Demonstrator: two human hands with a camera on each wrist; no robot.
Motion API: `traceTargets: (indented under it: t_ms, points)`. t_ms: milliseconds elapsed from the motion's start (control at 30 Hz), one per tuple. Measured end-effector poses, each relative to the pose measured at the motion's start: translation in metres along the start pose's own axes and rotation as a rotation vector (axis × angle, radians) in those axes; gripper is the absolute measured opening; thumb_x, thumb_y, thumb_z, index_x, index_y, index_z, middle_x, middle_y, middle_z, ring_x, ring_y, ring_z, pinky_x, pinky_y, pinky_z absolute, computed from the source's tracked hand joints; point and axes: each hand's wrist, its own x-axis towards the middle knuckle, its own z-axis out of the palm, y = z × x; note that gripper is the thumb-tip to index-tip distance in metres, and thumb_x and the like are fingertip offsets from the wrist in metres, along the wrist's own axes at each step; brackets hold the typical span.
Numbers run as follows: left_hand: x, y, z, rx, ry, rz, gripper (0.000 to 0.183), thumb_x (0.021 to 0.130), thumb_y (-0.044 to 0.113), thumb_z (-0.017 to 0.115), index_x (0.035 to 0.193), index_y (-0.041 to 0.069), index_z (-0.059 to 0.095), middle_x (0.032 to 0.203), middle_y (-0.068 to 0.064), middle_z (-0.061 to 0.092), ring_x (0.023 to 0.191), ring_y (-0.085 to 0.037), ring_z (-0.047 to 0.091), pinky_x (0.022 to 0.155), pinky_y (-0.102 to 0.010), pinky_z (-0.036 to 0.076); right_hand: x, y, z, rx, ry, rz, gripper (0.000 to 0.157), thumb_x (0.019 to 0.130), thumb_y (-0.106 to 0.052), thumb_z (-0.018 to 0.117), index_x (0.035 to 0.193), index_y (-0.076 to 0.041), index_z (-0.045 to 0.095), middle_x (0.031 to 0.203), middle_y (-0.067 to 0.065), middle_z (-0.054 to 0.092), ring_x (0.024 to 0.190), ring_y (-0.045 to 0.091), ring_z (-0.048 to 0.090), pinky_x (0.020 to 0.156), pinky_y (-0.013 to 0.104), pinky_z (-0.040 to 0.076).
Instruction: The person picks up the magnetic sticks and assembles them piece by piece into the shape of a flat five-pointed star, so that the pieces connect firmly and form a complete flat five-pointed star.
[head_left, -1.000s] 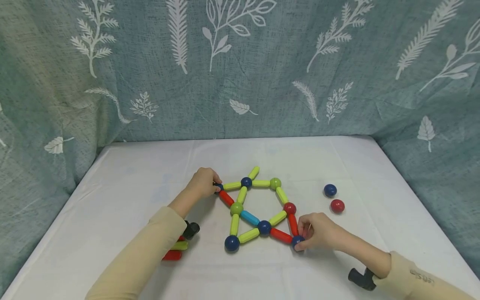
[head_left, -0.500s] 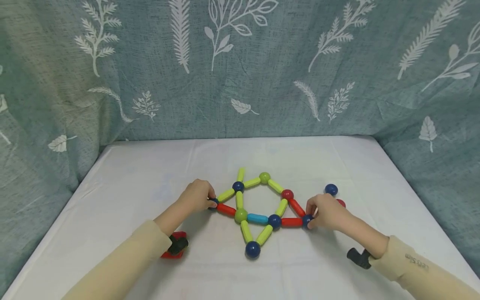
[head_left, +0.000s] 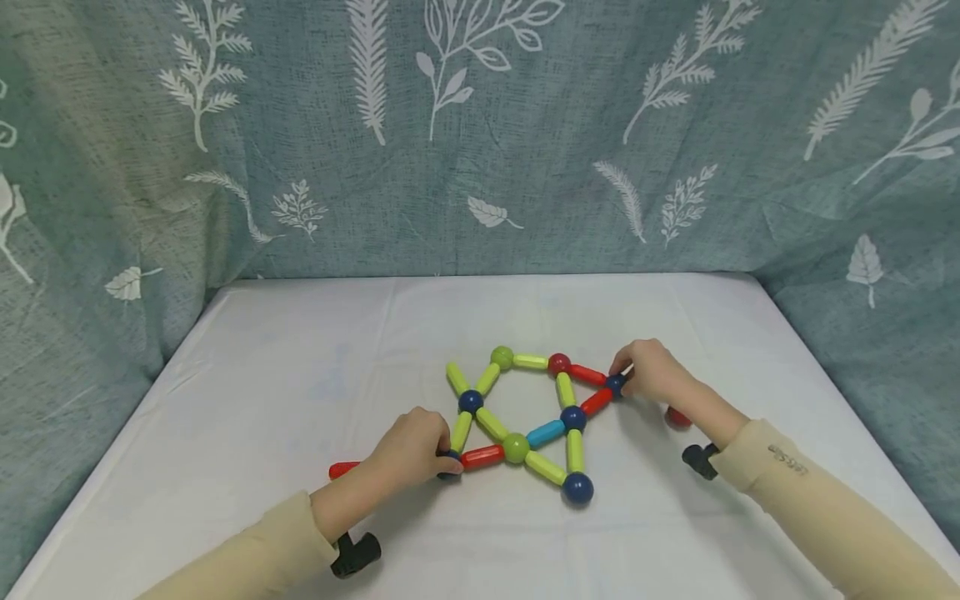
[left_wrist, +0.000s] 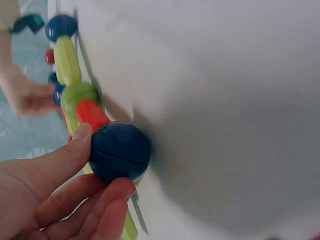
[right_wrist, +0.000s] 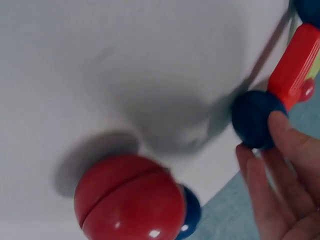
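Observation:
A flat frame of short rods and balls lies between both hands, a ring with triangles on its sides. My left hand (head_left: pixel 416 446) pinches the blue ball (left_wrist: pixel 120 151) at its near-left corner, thumb on one side and fingertips on the other. At the far-right corner my right hand (head_left: pixel 654 372) pinches another blue ball (right_wrist: pixel 257 119), joined to two red rods (head_left: pixel 597 402). A light-blue rod (head_left: pixel 546 433) links a green ball (head_left: pixel 516 448) to a blue ball (head_left: pixel 573 417). One yellow-green rod (head_left: pixel 457 378) sticks out free-ended at the left. The nearest corner is a blue ball (head_left: pixel 577 489).
A loose red ball (head_left: pixel 678 418) lies below my right wrist, and the right wrist view shows a loose blue ball (right_wrist: pixel 191 212) behind it. A red rod (head_left: pixel 344 469) shows past my left wrist. White cloth (head_left: pixel 315 350) covers the table, with a patterned curtain (head_left: pixel 480 167) behind.
Both hands have turned the frame counterclockwise. My left hand has come nearer and my right hand has moved away, each still pinching its blue ball. The loose blue ball is now hidden in the head view.

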Motion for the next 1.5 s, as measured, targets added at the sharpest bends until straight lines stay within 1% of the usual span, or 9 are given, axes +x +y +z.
traceTargets:
  t_ms: [200,500,667,767,867,967,1133,1267,1500]
  points:
    - [-0.007,0.01,0.008,-0.041,-0.002,0.032,0.033,0.066,0.019,0.082,0.055,0.01,0.052,0.049,0.004,0.043,0.048,-0.008,0.038,0.045,-0.019,0.03,0.011,0.011,-0.005,0.052,-0.028,-0.05,0.027,0.071,0.013,0.067,0.096,0.004,0.068,0.099,0.018,0.065,0.088,0.03,0.063,0.076,0.038,0.051]
    - [-0.013,0.016,0.011,-0.037,-0.007,0.012,0.029,0.068,0.02,0.08,0.056,0.009,0.056,0.048,0.005,0.044,0.049,-0.009,0.039,0.046,-0.019,0.031,0.015,0.027,-0.006,0.112,-0.062,-0.107,0.025,0.077,0.006,0.067,0.102,0.004,0.067,0.103,0.019,0.064,0.094,0.033,0.061,0.078,0.038,0.051]
    - [-0.021,0.01,-0.002,-0.004,-0.069,-0.063,0.019,0.072,0.025,0.077,0.077,0.009,0.07,0.068,0.005,0.061,0.067,-0.013,0.053,0.056,-0.027,0.043,0.015,0.028,-0.004,0.132,-0.066,-0.114,0.026,0.077,0.006,0.067,0.103,0.004,0.067,0.104,0.019,0.063,0.095,0.033,0.061,0.079,0.038,0.051]
    - [-0.03,-0.006,-0.015,0.008,-0.066,-0.106,0.024,0.075,0.027,0.074,0.093,0.01,0.071,0.09,0.0,0.067,0.088,-0.021,0.06,0.072,-0.039,0.049,0.015,0.028,-0.003,0.122,-0.061,-0.114,0.026,0.077,0.005,0.068,0.103,0.004,0.067,0.104,0.019,0.064,0.094,0.032,0.062,0.079,0.039,0.05]
    - [-0.04,-0.033,-0.029,0.005,-0.032,-0.123,0.026,0.08,0.025,0.07,0.1,0.008,0.07,0.104,-0.008,0.065,0.103,-0.031,0.057,0.083,-0.048,0.045,0.015,0.028,-0.004,0.11,-0.051,-0.109,0.026,0.076,0.005,0.068,0.102,0.003,0.067,0.103,0.018,0.064,0.093,0.031,0.062,0.079,0.039,0.05]
    - [-0.052,-0.065,-0.038,-0.021,-0.023,-0.113,0.03,0.08,0.022,0.07,0.104,0.004,0.067,0.108,-0.013,0.061,0.105,-0.036,0.054,0.085,-0.052,0.043,0.015,0.029,-0.005,0.102,-0.046,-0.109,0.026,0.076,0.005,0.069,0.102,0.003,0.067,0.103,0.018,0.065,0.093,0.03,0.062,0.079,0.039,0.05]
    - [-0.067,-0.108,-0.04,-0.08,-0.069,-0.086,0.031,0.078,0.02,0.072,0.103,0.005,0.066,0.1,-0.006,0.059,0.092,-0.028,0.055,0.076,-0.046,0.047,0.015,0.029,-0.006,0.109,-0.049,-0.109,0.026,0.076,0.005,0.068,0.102,0.003,0.067,0.103,0.018,0.064,0.093,0.031,0.062,0.079,0.039,0.05]
    - [-0.07,-0.12,-0.033,-0.098,-0.063,-0.081,0.023,0.079,0.018,0.07,0.099,0.006,0.068,0.093,-0.001,0.057,0.086,-0.022,0.054,0.073,-0.042,0.047,0.015,0.029,-0.006,0.113,-0.042,-0.106,0.026,0.077,0.005,0.068,0.102,0.003,0.067,0.103,0.018,0.064,0.093,0.031,0.062,0.08,0.04,0.05]
    - [-0.065,-0.117,-0.028,-0.08,-0.035,-0.068,0.016,0.078,0.012,0.07,0.094,0.008,0.07,0.089,0.002,0.057,0.081,-0.017,0.051,0.069,-0.034,0.046,0.014,0.03,-0.004,0.128,-0.031,-0.077,0.027,0.077,0.005,0.068,0.103,0.003,0.067,0.104,0.018,0.064,0.094,0.031,0.062,0.081,0.04,0.05]
